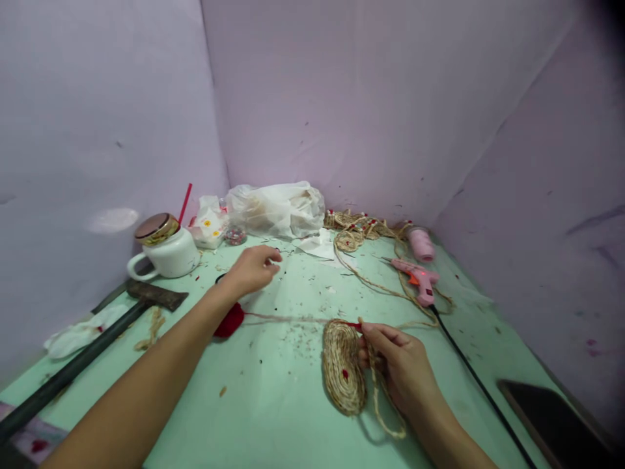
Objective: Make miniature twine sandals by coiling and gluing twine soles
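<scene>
My right hand (398, 368) is closed on the right edge of a coiled oval jute mat (343, 368) with red dots, which it holds up at a tilt over the green table (273, 404). A loose loop of jute cord (385, 417) hangs below this hand. My left hand (254, 268) reaches forward over the table with fingers curled and pinched together; what it holds, if anything, is too small to make out. A red thread spool (229, 320) lies under my left wrist, and a thin strand (293, 318) runs from it to the mat.
A white mug with a gold lid (163, 251) and a hammer (92, 348) lie at left. A plastic bag (276, 210), more jute pieces (356, 229), a pink glue gun (415, 279) with its black cable (476, 381) and a pink bottle (420, 243) sit further back. A dark phone (551, 417) lies at right.
</scene>
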Available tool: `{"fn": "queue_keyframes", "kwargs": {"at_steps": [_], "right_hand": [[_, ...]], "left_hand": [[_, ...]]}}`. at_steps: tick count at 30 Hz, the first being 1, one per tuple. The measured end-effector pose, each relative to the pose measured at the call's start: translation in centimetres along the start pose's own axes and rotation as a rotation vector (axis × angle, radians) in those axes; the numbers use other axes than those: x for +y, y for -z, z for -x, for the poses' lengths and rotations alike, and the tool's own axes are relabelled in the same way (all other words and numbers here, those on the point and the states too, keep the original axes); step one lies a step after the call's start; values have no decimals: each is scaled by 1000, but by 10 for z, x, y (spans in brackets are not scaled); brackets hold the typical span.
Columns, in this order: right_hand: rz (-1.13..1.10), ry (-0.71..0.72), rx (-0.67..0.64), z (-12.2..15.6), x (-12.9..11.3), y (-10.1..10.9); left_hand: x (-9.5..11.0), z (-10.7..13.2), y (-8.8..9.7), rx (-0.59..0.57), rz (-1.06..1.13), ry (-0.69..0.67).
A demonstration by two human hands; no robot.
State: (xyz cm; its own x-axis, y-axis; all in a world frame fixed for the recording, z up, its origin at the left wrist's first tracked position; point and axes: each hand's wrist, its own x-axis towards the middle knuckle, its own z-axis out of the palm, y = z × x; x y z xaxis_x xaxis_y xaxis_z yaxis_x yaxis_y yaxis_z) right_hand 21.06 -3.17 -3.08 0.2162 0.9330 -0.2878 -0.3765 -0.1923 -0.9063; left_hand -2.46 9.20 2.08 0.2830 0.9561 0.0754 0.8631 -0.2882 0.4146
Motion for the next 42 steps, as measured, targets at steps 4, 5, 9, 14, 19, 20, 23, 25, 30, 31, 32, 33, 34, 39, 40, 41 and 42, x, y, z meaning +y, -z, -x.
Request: {"fn": "queue_keyframes", "kwargs": {"at_steps": [4,5,9,14,19,20,23,25,30,31,32,33,34,39,40,41,42], "right_hand": [[-23,-32,29,1,-1,1],[-17,-29,26,1,-1,1],[30,6,-4,2,-1,1],[-8,-25,14,2,-3,3],[-38,-37,7,4,-4,3],[-67,-41,11,3,-4,3],[-164,-42,47,2,-5,2],[-200,-22,79,0,-7,3],[-261,35,157,-1,-14,7],[-269,40,165,0,-15,7],[-277,44,169,0,-16,8],[-285,45,170,0,-16,8],[-294,46,171,0,-16,8],[-347,26,73,5,-13,5],[-357,10,34,7,-12,3],[-364,-13,-6,10,-10,0],[-368,-39,-38,14,-8,-3]], "left_hand": [[-38,-2,18,-52,-228,221],[-45,-1,19,-86,-261,253],[-53,1,12,-123,-325,295],[-40,0,19,-44,-181,220],[0,23,33,-41,229,53],[12,31,31,-86,533,-21],[45,56,15,-346,1092,-126],[64,70,0,-546,1198,-51],[85,83,-29,-801,1312,6],[85,84,-32,-842,1305,30],[85,85,-35,-884,1276,63],[85,86,-37,-913,1215,86],[85,87,-39,-914,1128,89],[92,97,-39,-462,530,-106],[94,97,-38,-379,454,-143],[96,97,-37,-328,407,-177],[98,97,-37,-298,389,-206]]}}
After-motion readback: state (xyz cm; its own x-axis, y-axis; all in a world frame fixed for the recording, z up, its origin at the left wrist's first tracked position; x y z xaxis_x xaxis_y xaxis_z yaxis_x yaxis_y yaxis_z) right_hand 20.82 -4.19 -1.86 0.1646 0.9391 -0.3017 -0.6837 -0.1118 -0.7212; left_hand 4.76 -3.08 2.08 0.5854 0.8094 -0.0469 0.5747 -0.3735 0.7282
